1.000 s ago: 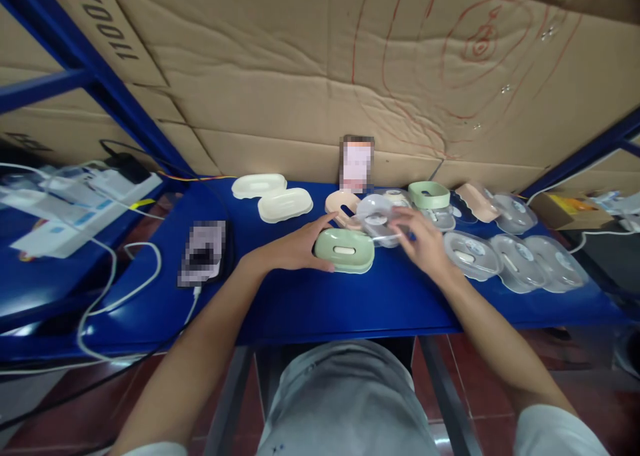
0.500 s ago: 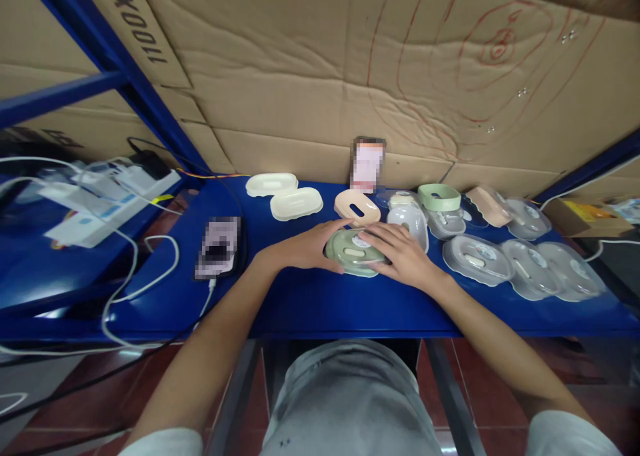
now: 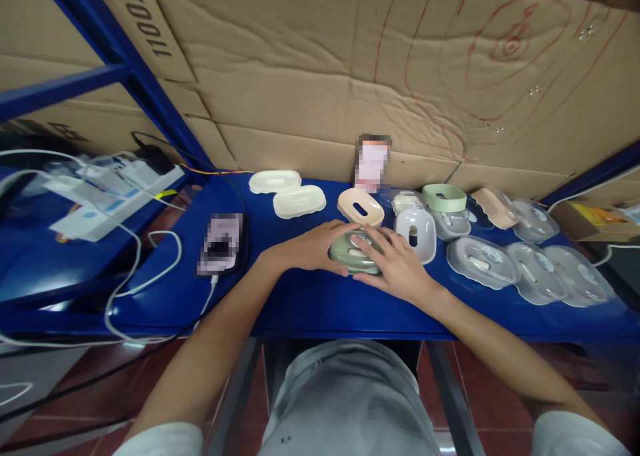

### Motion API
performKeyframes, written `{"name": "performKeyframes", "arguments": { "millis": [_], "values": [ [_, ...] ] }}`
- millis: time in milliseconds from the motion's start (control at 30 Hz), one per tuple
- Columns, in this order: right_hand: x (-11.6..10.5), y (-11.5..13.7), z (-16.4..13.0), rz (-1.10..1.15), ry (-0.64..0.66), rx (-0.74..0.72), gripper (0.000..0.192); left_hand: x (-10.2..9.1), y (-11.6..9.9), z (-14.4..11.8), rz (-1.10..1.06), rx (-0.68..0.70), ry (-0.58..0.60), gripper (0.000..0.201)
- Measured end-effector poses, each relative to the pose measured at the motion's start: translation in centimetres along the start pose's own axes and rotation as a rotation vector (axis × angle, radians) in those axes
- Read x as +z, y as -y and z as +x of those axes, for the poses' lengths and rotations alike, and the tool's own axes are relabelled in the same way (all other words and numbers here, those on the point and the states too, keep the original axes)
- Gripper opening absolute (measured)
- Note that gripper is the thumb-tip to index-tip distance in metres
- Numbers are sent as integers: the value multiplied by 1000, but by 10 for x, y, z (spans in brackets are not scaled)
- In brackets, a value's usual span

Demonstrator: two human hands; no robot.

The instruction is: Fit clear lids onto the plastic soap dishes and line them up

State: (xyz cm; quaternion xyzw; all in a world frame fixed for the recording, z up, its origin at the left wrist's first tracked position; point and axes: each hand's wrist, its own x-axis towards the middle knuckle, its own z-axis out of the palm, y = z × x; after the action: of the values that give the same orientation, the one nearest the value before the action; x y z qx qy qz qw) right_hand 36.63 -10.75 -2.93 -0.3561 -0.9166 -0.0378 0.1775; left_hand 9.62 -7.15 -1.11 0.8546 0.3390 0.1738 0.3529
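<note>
Between my hands, near the middle of the blue table (image 3: 310,303), is a green soap box (image 3: 342,251) with a clear lid, a white label and a pale strip on top. My left hand (image 3: 314,248) curves round its left end, thumb at the front. From the right, my right hand (image 3: 403,266) grips the box, its fingers over the lid and thumb along the front edge. A peach tray with a slot (image 3: 353,203) lies just behind the box. To the right of that tray stands a white slotted tray (image 3: 425,237). The fingers hide part of the lid.
Two cream trays (image 3: 300,203) lie at the back left. Several lidded grey boxes (image 3: 483,259) and a green slotted ring (image 3: 445,197) sit to the right. A phone (image 3: 373,163) leans on the cardboard; another phone (image 3: 220,243) with a cable (image 3: 210,296) lies left.
My right hand has shifted its grip on the green soap box, with its thumb now lower along the front edge. The view has tilted slightly.
</note>
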Motion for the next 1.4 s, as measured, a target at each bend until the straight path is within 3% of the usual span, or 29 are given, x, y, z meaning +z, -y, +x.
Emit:
{"name": "performKeyframes", "arguments": {
  "millis": [200,400,567,700,867,933,1033,1100,1167,1267,1400],
  "values": [
    [14,5,-4,33,-43,-13,76,1,-3,1,33,13,-1,106],
    [22,11,-7,-87,-45,21,82,3,-4,1,98,-20,-5,105],
    [17,11,-5,-56,-4,21,77,2,-4,1,80,-15,15,108],
    [12,5,-3,132,0,17,76,1,-5,2,66,-3,-9,102],
    [-23,-17,0,287,-19,-49,74,0,-1,3,89,-3,-51,99],
    [-41,-37,-3,167,-112,8,64,-3,1,2,115,-23,-69,98],
    [-56,-78,-13,-61,-239,290,58,-8,4,-1,169,-52,-91,94],
    [-55,-105,-21,-139,-212,487,62,-12,6,-3,198,-92,-97,93],
    [-47,-121,-27,-153,-107,591,64,-15,8,-6,208,-146,-97,95],
    [-35,-120,-27,-139,0,592,62,-19,11,-8,193,-183,-96,98],
    [-33,-94,-17,-49,21,501,63,-24,11,-9,134,-161,-111,98]
  ]
}}
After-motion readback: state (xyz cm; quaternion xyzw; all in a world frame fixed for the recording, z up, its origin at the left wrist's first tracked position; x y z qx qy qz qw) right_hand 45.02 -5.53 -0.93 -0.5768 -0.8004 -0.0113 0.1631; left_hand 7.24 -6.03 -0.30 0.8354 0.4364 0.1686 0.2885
